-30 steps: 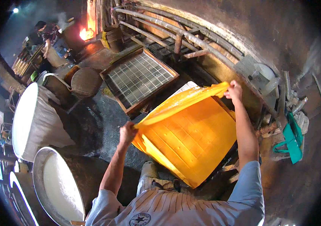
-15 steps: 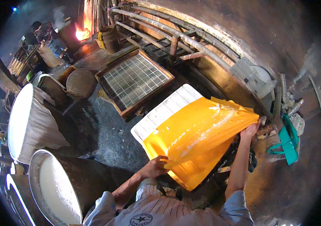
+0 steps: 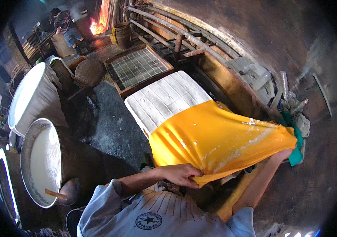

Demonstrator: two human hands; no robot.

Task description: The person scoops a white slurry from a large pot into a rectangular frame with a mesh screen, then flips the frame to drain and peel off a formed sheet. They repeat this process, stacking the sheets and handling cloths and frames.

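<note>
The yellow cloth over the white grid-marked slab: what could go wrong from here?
1. The yellow cloth is held taut by the left hand and right hand; a jerk might crack the white slab beneath.
2. White residue clings to the cloth, so pieces may tear away with it.
3. The open vat of white liquid stands close behind; a backward step might hit it.

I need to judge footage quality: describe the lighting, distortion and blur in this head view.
Head view: daylight falls evenly on the yellow cloth and white pressed block; the fire at top left is blown out; the fisheye bends the pipes and blackens the corners; the left hand is sharp; the far person is slightly soft.
</note>
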